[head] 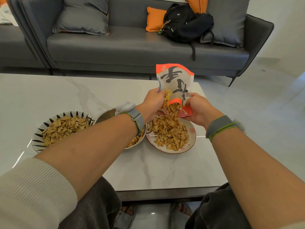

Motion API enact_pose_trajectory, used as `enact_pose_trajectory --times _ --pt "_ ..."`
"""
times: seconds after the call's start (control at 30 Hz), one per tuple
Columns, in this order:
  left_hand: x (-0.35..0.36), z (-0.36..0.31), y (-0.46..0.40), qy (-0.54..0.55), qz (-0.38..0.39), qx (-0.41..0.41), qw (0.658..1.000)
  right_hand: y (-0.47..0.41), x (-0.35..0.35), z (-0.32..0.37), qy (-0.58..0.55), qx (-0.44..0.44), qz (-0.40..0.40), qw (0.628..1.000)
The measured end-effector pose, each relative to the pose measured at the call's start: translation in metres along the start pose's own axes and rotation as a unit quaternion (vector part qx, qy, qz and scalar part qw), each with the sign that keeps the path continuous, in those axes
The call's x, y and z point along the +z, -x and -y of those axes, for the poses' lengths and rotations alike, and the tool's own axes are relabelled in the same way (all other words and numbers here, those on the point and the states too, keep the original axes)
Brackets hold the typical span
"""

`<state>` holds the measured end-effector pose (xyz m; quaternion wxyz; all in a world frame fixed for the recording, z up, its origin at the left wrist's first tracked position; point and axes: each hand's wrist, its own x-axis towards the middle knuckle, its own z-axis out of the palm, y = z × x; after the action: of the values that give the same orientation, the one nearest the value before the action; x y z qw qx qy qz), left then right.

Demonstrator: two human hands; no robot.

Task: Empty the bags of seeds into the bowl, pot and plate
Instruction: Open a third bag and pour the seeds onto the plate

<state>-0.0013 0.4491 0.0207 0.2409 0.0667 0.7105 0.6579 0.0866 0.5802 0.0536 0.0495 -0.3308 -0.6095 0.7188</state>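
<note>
An orange and white seed bag (pixel 175 81) is held upside down over the plate (pixel 192 138), its open mouth pointing down. Seeds (pixel 172 113) spill from it onto the heap on the plate. My left hand (pixel 152 103) grips the bag's left edge near the mouth. My right hand (pixel 197 109) pinches the right side of the mouth. A striped bowl (pixel 37 134) at the left holds a pile of seeds. Between bowl and plate stands a steel pot (pixel 104 115) with seeds inside, partly hidden by my left forearm.
The dishes stand on a white marble table (pixel 49 93), whose near edge lies just above my knees. A grey sofa (pixel 132 45) stands beyond the table with cushions and a black backpack (pixel 186 22) on it. A small white paper tag (pixel 152 134) lies on the plate's left rim.
</note>
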Motion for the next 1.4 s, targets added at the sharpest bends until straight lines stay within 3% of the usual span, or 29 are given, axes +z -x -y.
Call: enact_pose_trajectory --times 0.87,1.4 --pt "-0.004 0.016 -0.001 -0.052 0.013 -0.027 0.998 0.0 0.009 -0.015 0.055 0.017 0.004 0.998" --pt "0.001 0.014 -0.001 -0.054 0.01 0.003 0.999 -0.002 0.007 -0.013 0.041 -0.004 -0.017 0.999"
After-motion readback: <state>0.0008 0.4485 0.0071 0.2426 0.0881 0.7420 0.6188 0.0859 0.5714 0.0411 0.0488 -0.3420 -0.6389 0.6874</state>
